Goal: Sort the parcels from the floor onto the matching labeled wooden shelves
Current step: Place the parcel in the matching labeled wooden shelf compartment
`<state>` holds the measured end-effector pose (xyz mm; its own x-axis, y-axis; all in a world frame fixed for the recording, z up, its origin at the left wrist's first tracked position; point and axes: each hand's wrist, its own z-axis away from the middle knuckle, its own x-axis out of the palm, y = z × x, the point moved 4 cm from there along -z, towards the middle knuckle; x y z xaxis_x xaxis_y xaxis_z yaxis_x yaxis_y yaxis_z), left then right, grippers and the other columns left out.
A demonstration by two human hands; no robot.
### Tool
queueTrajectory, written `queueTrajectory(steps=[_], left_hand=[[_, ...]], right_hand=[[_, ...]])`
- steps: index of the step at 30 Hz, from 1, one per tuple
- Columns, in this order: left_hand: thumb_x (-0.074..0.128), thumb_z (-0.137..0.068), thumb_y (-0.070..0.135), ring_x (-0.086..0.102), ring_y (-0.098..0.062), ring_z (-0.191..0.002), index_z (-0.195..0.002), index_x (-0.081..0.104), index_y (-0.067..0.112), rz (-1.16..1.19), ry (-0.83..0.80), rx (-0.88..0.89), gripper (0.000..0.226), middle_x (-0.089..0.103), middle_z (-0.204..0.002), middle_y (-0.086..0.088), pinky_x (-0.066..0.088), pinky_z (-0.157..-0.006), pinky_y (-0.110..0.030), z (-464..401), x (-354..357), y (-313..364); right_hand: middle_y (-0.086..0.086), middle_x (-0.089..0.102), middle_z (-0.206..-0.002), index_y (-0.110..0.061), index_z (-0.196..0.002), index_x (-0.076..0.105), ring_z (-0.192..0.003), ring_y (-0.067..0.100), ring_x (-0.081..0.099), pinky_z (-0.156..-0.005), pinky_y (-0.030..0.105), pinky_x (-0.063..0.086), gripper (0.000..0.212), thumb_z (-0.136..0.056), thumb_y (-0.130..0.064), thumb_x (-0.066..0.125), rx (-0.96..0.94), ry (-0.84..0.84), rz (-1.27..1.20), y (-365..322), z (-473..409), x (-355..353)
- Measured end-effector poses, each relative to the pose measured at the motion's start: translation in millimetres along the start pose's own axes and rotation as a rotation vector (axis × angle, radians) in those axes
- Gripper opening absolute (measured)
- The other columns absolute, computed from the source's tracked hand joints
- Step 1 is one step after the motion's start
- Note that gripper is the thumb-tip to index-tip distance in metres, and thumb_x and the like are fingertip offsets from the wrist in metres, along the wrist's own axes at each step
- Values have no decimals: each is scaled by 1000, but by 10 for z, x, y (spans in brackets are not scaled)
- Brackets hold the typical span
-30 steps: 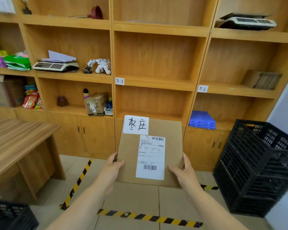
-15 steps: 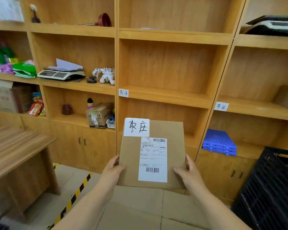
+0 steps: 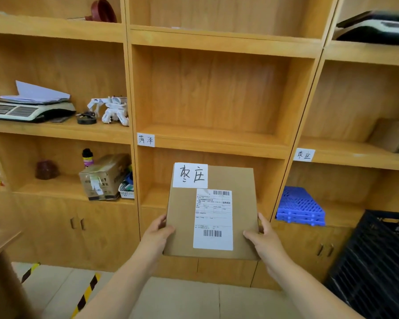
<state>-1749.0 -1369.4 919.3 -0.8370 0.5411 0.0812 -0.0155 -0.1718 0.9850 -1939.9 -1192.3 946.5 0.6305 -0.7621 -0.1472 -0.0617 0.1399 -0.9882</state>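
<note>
Brown parcel (image 3: 217,212) held up in front of the wooden shelves (image 3: 217,139), left hand (image 3: 158,233) and right hand (image 3: 263,238) each with fingers clamped on a side edge. Handwritten tag (image 3: 190,175) on its top left corner, printed barcode label (image 3: 213,219) below. Matching shelf label (image 3: 304,154) sits to the right, another label (image 3: 145,139) to the left; blue pallet (image 3: 300,207) and black crate (image 3: 378,261) lower right.

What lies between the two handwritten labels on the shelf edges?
In the head view, only the bare wooden shelf edge and an upright divider lie between the left label and the right label.
</note>
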Motion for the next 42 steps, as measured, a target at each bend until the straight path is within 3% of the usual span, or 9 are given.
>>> queueTrajectory(steps=[5, 9, 11, 15, 17, 22, 32, 38, 42], left_hand=[[51, -92, 18, 52, -23, -110, -138, 39, 23, -69, -62, -6, 48, 53, -126, -3, 44, -97, -44, -675, 280, 110], [50, -91, 13, 51, -23, -109, -136, 41, 20, -80, -112, -2, 46, 54, -124, -4, 43, -91, -39, -1022, 745, 110], [51, -91, 10, 53, -21, -105, -134, 44, 20, -71, -149, -2, 45, 56, -125, -4, 43, -89, -37, -1135, 1022, 83], [52, -89, 11, 56, -25, -103, -132, 46, 22, -63, -215, -30, 44, 59, -122, -4, 46, -88, -50, -1325, 1637, -33], [53, -89, 13, 56, -24, -103, -132, 45, 23, -72, -228, -29, 44, 59, -122, -4, 48, -80, -44, -1364, 1985, -63], [53, -89, 16, 55, -21, -111, -132, 46, 24, -87, -286, -9, 44, 58, -126, -1, 44, -89, -37, -1397, 2958, -132], [53, -91, 15, 53, -19, -106, -135, 42, 25, -66, -348, -31, 46, 55, -118, 2, 43, -81, -35, -1215, 4664, -269], [54, -90, 13, 56, -12, -97, -134, 44, 24, -61, -379, 10, 46, 56, -121, 1, 45, -74, -33, -1307, 5313, -173], [52, -91, 12, 55, -10, -95, -132, 44, 24, -45, -388, 53, 44, 56, -118, 1, 44, -68, -28, -1443, 5707, -107]], right_hand=[[-14, 55, -97, -27, -143, 33, -85, 0, 55, -62, 17, 43, 66, -86, -1, 55, 25, 95, -17, 18, -464, -92], [-12, 60, -99, -27, -139, 39, -85, 1, 58, -54, 9, 45, 63, -85, 2, 54, 47, 172, -39, 80, -686, -404], [-11, 61, -99, -32, -133, 42, -86, 3, 59, -57, 13, 46, 61, -84, 2, 54, 45, 214, -51, 98, -766, -620], [-12, 63, -98, -40, -118, 44, -89, 7, 61, -67, 21, 47, 54, -84, 1, 53, 38, 265, -69, 168, -919, -1160], [-11, 63, -102, -41, -121, 44, -93, 10, 61, -71, 24, 49, 55, -85, -1, 54, 52, 275, -80, 231, -1001, -1474], [-4, 62, -114, -33, -136, 41, -99, 14, 61, -79, 30, 52, 59, -86, -5, 57, 47, 299, -69, 359, -1211, -2390], [-2, 59, -115, -34, -140, 34, -96, 9, 57, -65, 22, 45, 59, -90, -12, 56, 33, 351, -53, 568, -1484, -3997], [1, 58, -122, -37, -140, 35, -109, 19, 56, -90, 39, 49, 62, -88, -11, 57, 16, 398, -55, 665, -1742, -4571], [-1, 57, -122, -41, -139, 35, -108, 19, 57, -89, 41, 50, 62, -88, -12, 57, 13, 414, -60, 665, -2025, -4878]])
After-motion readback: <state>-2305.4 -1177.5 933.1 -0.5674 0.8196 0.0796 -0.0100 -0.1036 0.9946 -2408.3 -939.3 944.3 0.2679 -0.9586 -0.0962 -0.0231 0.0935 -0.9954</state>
